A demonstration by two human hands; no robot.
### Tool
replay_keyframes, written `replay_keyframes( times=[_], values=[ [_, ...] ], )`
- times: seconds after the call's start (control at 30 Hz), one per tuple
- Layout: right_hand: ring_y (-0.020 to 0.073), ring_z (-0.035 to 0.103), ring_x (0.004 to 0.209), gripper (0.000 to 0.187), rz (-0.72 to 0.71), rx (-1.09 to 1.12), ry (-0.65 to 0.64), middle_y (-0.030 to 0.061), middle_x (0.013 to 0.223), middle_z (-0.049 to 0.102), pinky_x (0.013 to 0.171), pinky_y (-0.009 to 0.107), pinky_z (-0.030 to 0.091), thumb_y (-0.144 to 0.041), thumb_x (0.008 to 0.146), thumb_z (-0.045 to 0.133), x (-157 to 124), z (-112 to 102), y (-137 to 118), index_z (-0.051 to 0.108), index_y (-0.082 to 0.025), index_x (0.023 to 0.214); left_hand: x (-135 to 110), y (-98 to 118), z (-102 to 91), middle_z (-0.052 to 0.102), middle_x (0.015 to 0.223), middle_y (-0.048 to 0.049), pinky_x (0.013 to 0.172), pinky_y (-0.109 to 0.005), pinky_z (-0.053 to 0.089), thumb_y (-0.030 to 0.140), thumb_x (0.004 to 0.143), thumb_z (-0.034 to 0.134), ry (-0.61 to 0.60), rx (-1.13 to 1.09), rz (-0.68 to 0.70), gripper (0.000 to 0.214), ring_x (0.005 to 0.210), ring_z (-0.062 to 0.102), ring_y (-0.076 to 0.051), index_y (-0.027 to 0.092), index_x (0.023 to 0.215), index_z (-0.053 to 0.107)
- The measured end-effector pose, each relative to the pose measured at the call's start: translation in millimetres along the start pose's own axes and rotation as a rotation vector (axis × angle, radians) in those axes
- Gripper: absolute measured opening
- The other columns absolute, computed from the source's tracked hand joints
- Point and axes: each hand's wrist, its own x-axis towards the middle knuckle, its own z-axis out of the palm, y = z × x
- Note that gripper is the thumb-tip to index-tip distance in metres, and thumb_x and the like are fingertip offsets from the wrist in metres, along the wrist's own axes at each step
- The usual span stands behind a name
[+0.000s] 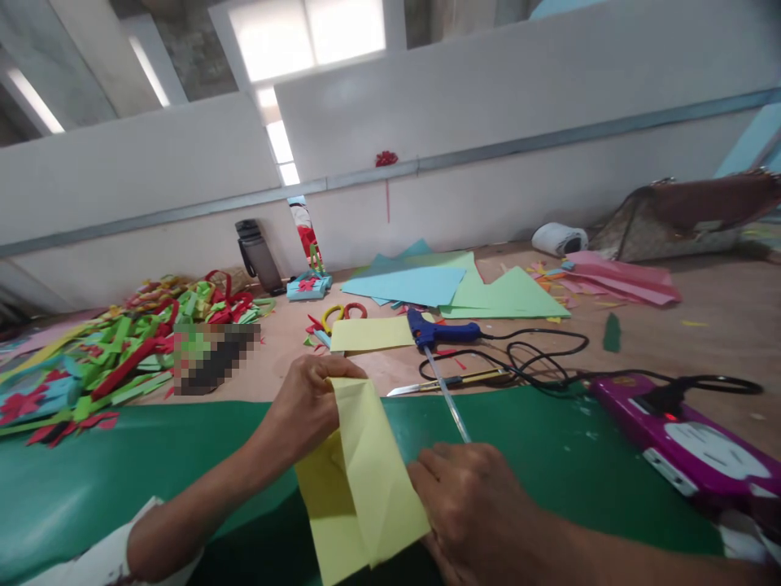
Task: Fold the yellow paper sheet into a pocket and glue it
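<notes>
My left hand is closed, pinching the upper corner of a folded yellow paper between thumb and fingers. The paper stands partly open, its folds forming a pocket-like shape over the green mat. At its lower right edge my right hand is curled shut on the same paper; some of its fingertips are hidden. Just beyond lies a blue glue gun, with a long clear glue stick running from its back toward my right hand. A yellow sheet lies flat beside the gun.
A utility knife lies behind the green mat. The gun's black cord loops to a purple power strip. Coloured sheets, scissors, a bottle and heaped paper strips lie around.
</notes>
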Motion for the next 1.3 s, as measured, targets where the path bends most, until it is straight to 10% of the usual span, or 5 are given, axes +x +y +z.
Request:
replay_keyframes(
  times=[1.3],
  values=[
    [0.0165, 0.043, 0.045, 0.013, -0.067, -0.21, 0.272, 0.0032, 0.053, 0.055, 0.047, 0.032, 0.013, -0.008, 0.057, 0.045, -1, 20, 7, 0.043, -0.021, 0.06, -8, 6, -12.6, 0.072, 0.077, -0.001, 0.078, -0.025, 0.045, 0.017, 0.078, 0.052, 0.067, 0.238, 0.269, 0.02, 0.07, 0.064, -0.015, 0.018, 0.077, 0.072]
  ],
)
